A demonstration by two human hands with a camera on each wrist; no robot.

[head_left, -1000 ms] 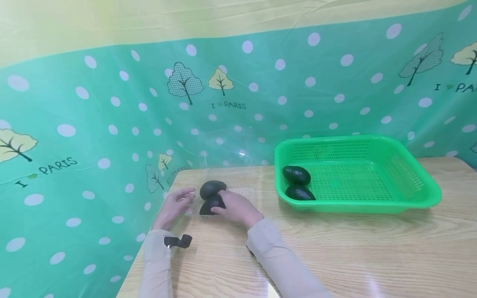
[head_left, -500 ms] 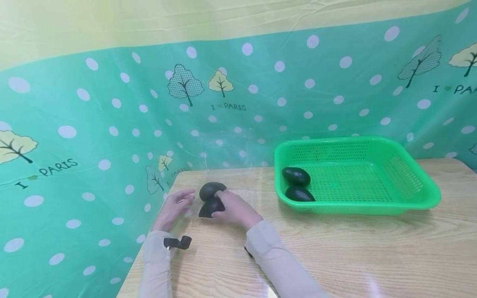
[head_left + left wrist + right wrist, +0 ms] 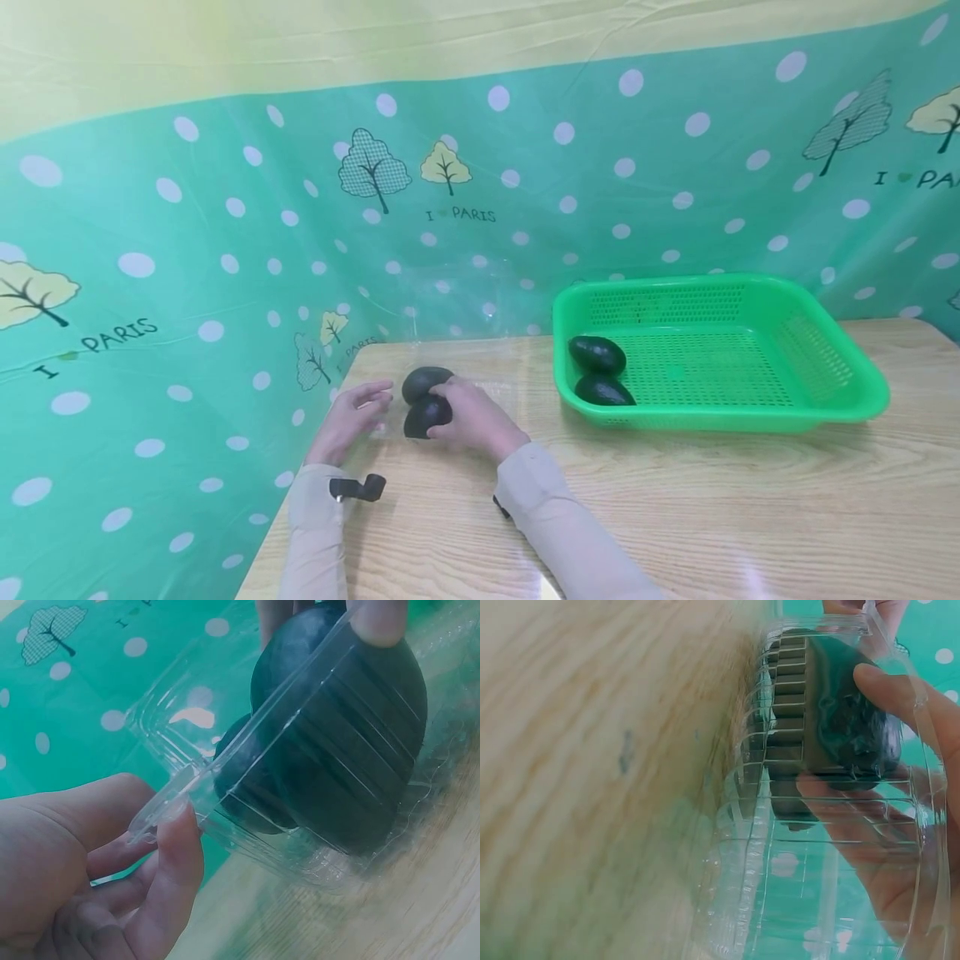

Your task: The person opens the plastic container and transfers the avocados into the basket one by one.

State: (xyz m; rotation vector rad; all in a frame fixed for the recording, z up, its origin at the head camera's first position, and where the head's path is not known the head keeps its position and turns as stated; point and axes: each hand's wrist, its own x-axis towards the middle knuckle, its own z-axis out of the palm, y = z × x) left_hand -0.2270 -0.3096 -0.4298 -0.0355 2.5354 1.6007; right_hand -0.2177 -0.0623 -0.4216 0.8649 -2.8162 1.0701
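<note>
A clear plastic clamshell box [image 3: 742,900] stands on the table with its lid [image 3: 465,293] raised at the back. Inside it lie two dark avocados, a far one [image 3: 423,382] and a nearer one [image 3: 426,418], side by side at the left end. My right hand [image 3: 480,421] reaches into the box and grips the nearer avocado between thumb and fingers; the wrist views show it through the clear wall. At the box's left side, my left hand [image 3: 112,862] pinches the rim between thumb and finger.
To the right stands a green perforated plastic basket [image 3: 810,410], with two more avocados [image 3: 597,355] at its left end. A green dotted cloth [image 3: 187,350] hangs behind and along the left of the wooden table [image 3: 712,500].
The nearer avocado has shifted very slightly in the right hand's grip. Both hands stay in nearly the same place, and the basket has not moved.
</note>
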